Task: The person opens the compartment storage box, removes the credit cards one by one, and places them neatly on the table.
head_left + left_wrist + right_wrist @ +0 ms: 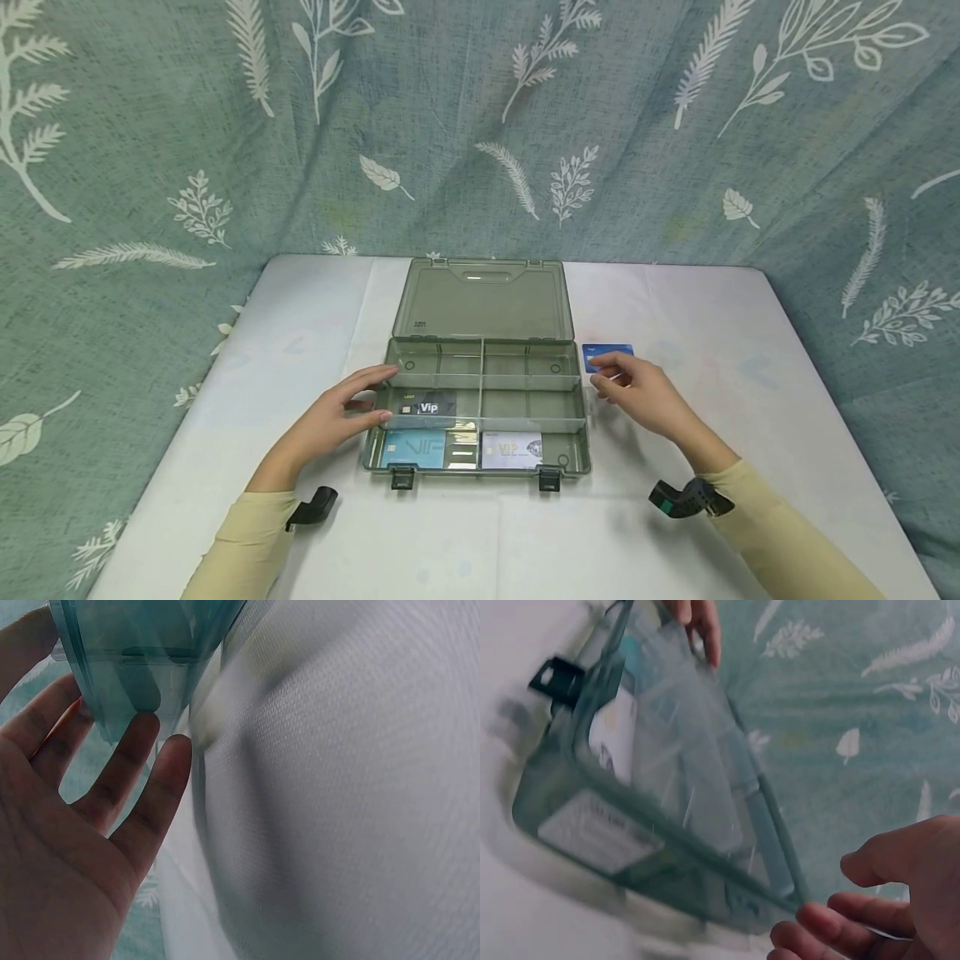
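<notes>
A grey-green translucent divided box [528, 406] lies with its hinged lid [483, 304] folded back. My left hand [333, 417] rests at its left wall, fingers spread and thumb over the edge. The left wrist view shows those fingers along the outside of the wall. To the right of the box a blue card [615, 349] lies on the table. My right hand [645, 398] overlaps its near edge, fingers loosely bent. In the right wrist view thumb and fingers stand apart with nothing between them.
Inside the box are a black Vip card [446, 398] at middle left, a light-blue card [412, 450] at front left and a white card [510, 450] at front right. Two dark latches [402, 478] project from the front. A leaf-patterned curtain [465, 125] surrounds the white table [480, 550].
</notes>
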`<state>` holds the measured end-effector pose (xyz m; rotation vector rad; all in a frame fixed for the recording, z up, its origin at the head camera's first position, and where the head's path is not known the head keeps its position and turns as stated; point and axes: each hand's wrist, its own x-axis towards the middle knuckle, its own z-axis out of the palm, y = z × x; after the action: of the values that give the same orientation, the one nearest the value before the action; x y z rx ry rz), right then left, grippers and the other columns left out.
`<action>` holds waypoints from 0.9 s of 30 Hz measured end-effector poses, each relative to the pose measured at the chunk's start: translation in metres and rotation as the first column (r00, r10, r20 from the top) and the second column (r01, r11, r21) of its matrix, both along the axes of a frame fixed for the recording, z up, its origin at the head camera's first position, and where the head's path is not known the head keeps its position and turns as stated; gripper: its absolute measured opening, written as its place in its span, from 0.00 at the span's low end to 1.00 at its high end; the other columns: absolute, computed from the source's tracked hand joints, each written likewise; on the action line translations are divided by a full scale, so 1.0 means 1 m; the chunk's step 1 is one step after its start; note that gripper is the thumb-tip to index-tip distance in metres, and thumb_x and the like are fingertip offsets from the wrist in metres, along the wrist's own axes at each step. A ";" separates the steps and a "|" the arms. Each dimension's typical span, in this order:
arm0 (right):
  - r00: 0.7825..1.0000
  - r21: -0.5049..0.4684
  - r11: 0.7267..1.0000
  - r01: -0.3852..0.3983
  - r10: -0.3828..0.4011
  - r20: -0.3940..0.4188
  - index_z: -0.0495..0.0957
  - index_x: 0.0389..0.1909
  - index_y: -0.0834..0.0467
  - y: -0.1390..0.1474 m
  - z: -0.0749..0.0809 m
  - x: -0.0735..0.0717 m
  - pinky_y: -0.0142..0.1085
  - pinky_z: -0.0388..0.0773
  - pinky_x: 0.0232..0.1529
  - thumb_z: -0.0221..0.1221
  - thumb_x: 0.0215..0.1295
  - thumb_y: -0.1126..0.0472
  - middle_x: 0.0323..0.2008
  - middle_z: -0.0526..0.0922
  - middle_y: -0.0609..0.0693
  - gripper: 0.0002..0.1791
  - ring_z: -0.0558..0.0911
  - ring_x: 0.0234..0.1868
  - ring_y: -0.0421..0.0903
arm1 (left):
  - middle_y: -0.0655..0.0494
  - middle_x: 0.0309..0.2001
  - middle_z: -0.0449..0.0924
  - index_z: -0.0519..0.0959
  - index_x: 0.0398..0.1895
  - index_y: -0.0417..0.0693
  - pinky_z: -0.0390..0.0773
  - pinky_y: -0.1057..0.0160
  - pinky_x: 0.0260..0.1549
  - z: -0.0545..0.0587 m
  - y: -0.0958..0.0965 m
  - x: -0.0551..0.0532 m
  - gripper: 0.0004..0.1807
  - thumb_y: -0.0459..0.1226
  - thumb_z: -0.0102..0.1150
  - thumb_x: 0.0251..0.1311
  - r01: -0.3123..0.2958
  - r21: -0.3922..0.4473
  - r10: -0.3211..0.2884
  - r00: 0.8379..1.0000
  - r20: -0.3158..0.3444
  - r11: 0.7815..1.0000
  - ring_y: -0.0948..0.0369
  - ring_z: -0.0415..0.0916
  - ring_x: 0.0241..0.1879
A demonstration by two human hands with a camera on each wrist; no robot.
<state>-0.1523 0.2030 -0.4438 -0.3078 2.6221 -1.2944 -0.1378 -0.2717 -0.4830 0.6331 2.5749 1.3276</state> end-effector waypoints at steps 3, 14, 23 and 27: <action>1.000 -0.015 1.000 -0.015 0.015 0.020 0.78 0.60 0.64 -0.003 0.005 0.004 0.40 0.83 0.40 0.60 0.75 0.56 0.42 0.86 0.54 0.20 0.85 0.41 0.54 | 0.51 0.77 0.59 0.65 0.76 0.47 0.76 0.48 0.63 -0.001 -0.001 0.000 0.37 0.41 0.68 0.66 0.000 0.000 0.000 1.000 0.002 1.000 0.50 0.61 0.73; 0.992 -0.086 0.990 -0.109 0.114 0.060 0.79 0.60 0.64 -0.016 0.015 0.019 0.40 0.84 0.43 0.60 0.75 0.56 0.44 0.86 0.58 0.20 0.85 0.42 0.52 | 0.49 0.77 0.60 0.66 0.76 0.46 0.76 0.47 0.62 -0.002 -0.001 0.000 0.37 0.40 0.68 0.66 -0.004 -0.001 0.004 1.000 -0.009 1.000 0.49 0.61 0.73; 0.977 -0.162 0.975 -0.150 0.171 0.125 0.78 0.59 0.66 -0.024 0.015 0.026 0.36 0.84 0.45 0.62 0.73 0.57 0.44 0.86 0.59 0.21 0.85 0.45 0.55 | 0.52 0.77 0.60 0.66 0.76 0.48 0.76 0.48 0.63 -0.001 -0.001 0.001 0.37 0.41 0.68 0.66 -0.010 -0.009 0.010 1.000 -0.005 1.000 0.51 0.61 0.73; 0.973 -0.145 0.975 -0.169 0.188 0.131 0.79 0.58 0.65 -0.027 0.015 0.029 0.36 0.84 0.45 0.62 0.73 0.57 0.44 0.86 0.58 0.19 0.85 0.45 0.53 | 0.50 0.77 0.61 0.66 0.76 0.46 0.76 0.46 0.62 -0.002 -0.001 0.000 0.36 0.39 0.68 0.66 -0.004 0.007 0.004 1.000 -0.014 1.000 0.48 0.61 0.73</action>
<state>-0.1229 0.1760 -0.4286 -0.4433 2.3348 -1.3775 -0.1373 -0.2726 -0.4852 0.6412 2.5853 1.3386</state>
